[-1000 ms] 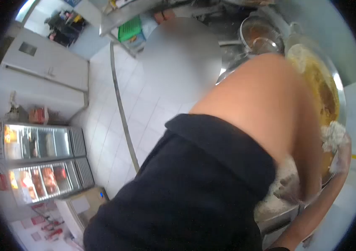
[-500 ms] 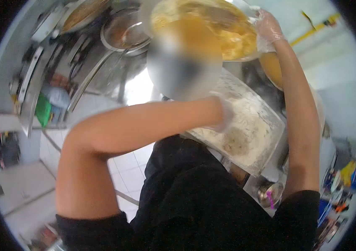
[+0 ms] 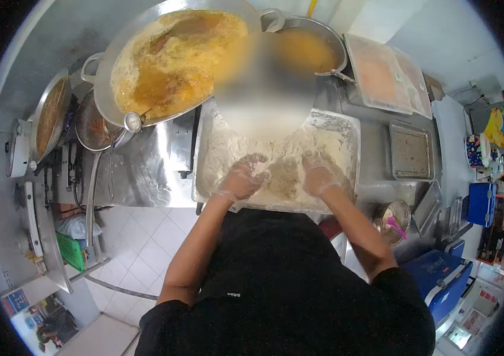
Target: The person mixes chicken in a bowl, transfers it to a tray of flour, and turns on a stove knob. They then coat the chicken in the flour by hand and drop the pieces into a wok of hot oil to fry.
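No text is legible with certainty. Small, unreadable white lettering stands on the black shirt (image 3: 287, 285) at six o'clock; the blue sign (image 3: 15, 301) at eight o'clock is indecipherable.

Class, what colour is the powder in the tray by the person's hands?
The powder is creamy white, duller in places; best seen in the head view.

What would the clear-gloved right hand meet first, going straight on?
The right hand would probably meet loose off-white powder in the rectangular metal tray; depth is unclear, and blurring hides what lies beyond.
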### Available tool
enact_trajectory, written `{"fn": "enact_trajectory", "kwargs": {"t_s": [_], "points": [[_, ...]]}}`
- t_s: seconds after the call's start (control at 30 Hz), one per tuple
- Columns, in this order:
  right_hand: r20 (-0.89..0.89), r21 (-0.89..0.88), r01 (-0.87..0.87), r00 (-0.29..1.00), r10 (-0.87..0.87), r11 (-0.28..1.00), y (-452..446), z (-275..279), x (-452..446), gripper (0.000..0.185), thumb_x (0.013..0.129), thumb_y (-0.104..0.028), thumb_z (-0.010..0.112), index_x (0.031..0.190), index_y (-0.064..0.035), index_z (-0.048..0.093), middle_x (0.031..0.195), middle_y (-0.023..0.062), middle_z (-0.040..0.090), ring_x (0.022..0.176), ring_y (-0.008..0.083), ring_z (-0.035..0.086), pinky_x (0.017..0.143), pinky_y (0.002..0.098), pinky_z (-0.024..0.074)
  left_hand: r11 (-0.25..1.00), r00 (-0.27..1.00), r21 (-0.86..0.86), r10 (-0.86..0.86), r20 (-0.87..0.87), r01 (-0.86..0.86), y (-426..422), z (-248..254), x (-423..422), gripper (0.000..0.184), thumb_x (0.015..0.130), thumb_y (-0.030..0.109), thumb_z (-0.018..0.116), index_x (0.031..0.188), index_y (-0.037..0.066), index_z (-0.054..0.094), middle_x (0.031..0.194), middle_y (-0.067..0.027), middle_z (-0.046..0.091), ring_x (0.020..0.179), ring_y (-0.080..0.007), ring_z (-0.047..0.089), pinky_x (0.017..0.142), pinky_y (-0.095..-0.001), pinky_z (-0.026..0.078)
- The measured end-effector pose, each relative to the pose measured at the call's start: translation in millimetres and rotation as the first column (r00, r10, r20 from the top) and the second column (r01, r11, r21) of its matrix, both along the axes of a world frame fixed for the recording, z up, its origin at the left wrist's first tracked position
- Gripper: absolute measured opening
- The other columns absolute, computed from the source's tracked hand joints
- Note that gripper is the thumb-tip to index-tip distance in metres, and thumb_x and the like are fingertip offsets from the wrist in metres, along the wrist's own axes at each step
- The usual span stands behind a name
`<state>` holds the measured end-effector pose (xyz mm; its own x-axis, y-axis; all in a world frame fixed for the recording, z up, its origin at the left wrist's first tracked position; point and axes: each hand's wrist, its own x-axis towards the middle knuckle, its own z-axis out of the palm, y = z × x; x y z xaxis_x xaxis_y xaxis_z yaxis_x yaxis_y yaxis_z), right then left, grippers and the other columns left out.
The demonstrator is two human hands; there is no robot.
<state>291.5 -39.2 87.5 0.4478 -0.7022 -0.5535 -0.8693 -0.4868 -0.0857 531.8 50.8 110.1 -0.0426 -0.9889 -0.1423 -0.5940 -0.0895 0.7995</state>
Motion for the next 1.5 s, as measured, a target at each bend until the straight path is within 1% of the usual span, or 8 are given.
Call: {"fn": "enact_trajectory", "kwargs": {"t_s": [0.23, 0.3, 0.47, 0.83, 1.0, 1.2, 1.4, 1.5], "points": [[0.707, -0.561, 0.118, 0.583, 0.4, 0.819, 1, -111, -38, 0.035, 0.082, -0.012, 0.055, 0.115, 0.0007, 0.054, 0.112, 0.0178, 0.06, 0.095, 0.033, 0.06, 0.087, 0.0385, 0.0453, 0.989, 0.993, -0.087, -0.115, 0.039, 0.118, 8, -24, 3, 0.034, 0.084, 0.027, 0.061, 0.111, 0.006, 0.058, 0.108, -0.0152, 0.061, 0.098, -0.0288, 0.06, 0.086, -0.0369, 0.048], [0.817, -0.09, 0.24, 0.573, -0.066, 0.967, -11, -102, -19, 0.032, 0.079, -0.016, 0.059, 0.107, -0.0006, 0.059, 0.101, 0.0176, 0.063, 0.094, 0.0319, 0.06, 0.086, 0.0392, 0.0456, 0.999, 0.999, 0.045, -0.005, -0.042, 0.007, 8, -16, -4, 0.032, 0.085, 0.022, 0.061, 0.11, 0.005, 0.057, 0.107, -0.0137, 0.062, 0.095, -0.0252, 0.062, 0.083, -0.0348, 0.049], [0.126, -0.223, 0.12, 0.988, -0.093, 0.968, -28, -118, -62, 0.03, 0.08, -0.028, 0.059, 0.096, -0.0028, 0.064, 0.094, 0.0159, 0.065, 0.092, 0.0286, 0.061, 0.087, 0.0392, 0.0444, 0.978, 0.874, 0.108, 0.207, -0.439, -0.178, 36, -33, -3, 0.025, 0.085, 0.013, 0.059, 0.108, 0.002, 0.055, 0.101, -0.0113, 0.064, 0.089, -0.0201, 0.064, 0.08, -0.0326, 0.05], [-0.005, -0.745, -0.471, 0.712, 0.702, 0.473, 4, -99, -25, 0.07, 0.077, -0.03, 0.06, 0.138, -0.0065, 0.036, 0.127, 0.016, 0.052, 0.125, 0.0296, 0.042, 0.105, 0.0481, 0.0314, 0.974, 0.955, -0.021, 0.218, -0.201, -0.227, 46, -48, -2, 0.038, 0.084, 0.031, 0.059, 0.11, 0.003, 0.058, 0.1, -0.0192, 0.063, 0.093, -0.031, 0.061, 0.084, -0.0387, 0.047], [0.616, -0.157, -0.046, 0.776, 0.134, 0.987, -67, -148, -60, 0.046, 0.076, -0.021, 0.06, 0.12, -0.0082, 0.054, 0.118, 0.0125, 0.057, 0.115, 0.0262, 0.05, 0.097, 0.0436, 0.0398, 0.972, 0.966, -0.076, 0.208, -0.156, -0.221, 48, -58, 1, 0.037, 0.084, 0.031, 0.058, 0.108, 0.002, 0.059, 0.099, -0.0207, 0.063, 0.092, -0.0331, 0.061, 0.082, -0.0393, 0.047], [0.119, -0.086, 0.125, 0.986, -0.114, 0.988, -63, -39, -48, 0.034, 0.077, -0.014, 0.06, 0.109, -0.0003, 0.057, 0.112, 0.0184, 0.057, 0.099, 0.0335, 0.056, 0.087, 0.038, 0.0457, 0.966, 0.975, -0.142, 0.207, -0.087, -0.217, 52, -64, 14, 0.033, 0.085, 0.029, 0.056, 0.106, 0.003, 0.061, 0.095, -0.0203, 0.062, 0.087, -0.0356, 0.06, 0.079, -0.0417, 0.047], [0.505, 0.445, 0.253, 0.722, -0.474, 0.859, -83, -58, -84, 0.03, 0.076, -0.008, 0.058, 0.104, 0.0006, 0.058, 0.102, 0.0182, 0.06, 0.091, 0.0307, 0.058, 0.083, 0.0343, 0.0468, 0.959, 0.982, -0.238, 0.175, 0.077, -0.153, 54, -71, 48, 0.029, 0.091, 0.026, 0.052, 0.105, 0.001, 0.059, 0.104, -0.0165, 0.063, 0.101, -0.0317, 0.058, 0.096, -0.038, 0.042], [0.333, 0.122, 0.131, 0.929, -0.165, 0.984, -93, 12, -61, 0.031, 0.076, -0.006, 0.055, 0.107, -0.0004, 0.058, 0.105, 0.0135, 0.061, 0.093, 0.0249, 0.058, 0.082, 0.0322, 0.0473, 0.925, 0.938, -0.369, 0.201, 0.283, -0.087, 58, -83, 56, 0.028, 0.089, 0.022, 0.056, 0.108, 0.002, 0.06, 0.106, -0.0178, 0.062, 0.106, -0.0332, 0.055, 0.097, -0.0401, 0.042]]}}
